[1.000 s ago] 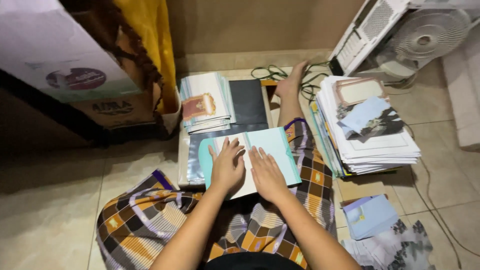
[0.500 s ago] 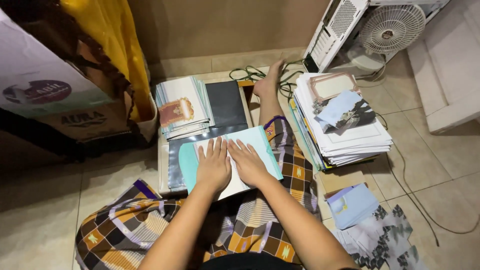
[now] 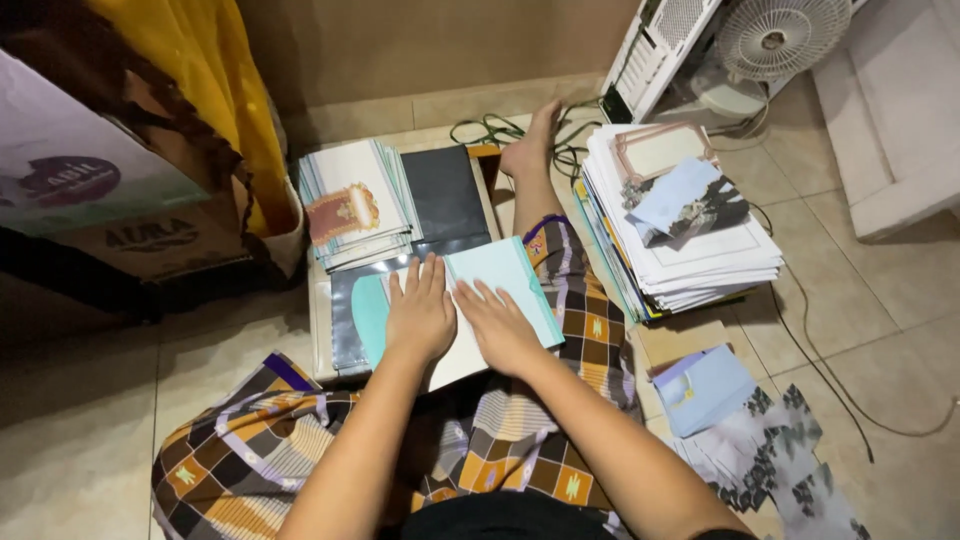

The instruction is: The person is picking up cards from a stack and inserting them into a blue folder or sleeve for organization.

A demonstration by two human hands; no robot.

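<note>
Left hand point(image 3: 420, 312) and right hand point(image 3: 500, 325) laid flat, fingers spread, gripping nothing, pressed on pale teal folded paper card point(image 3: 505, 275) over the lap, striped card stack point(image 3: 352, 205) far left, tall white sheet pile point(image 3: 685, 250) right, white fan point(image 3: 782, 35) far right.

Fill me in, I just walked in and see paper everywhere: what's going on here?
A person sits on the tiled floor with both hands flat on a pale teal card on a low board. The left hand and right hand press side by side on it. A smaller stack of cards lies beyond the left hand, a taller stack of sheets lies to the right, and loose cards lie by the right knee.
</note>
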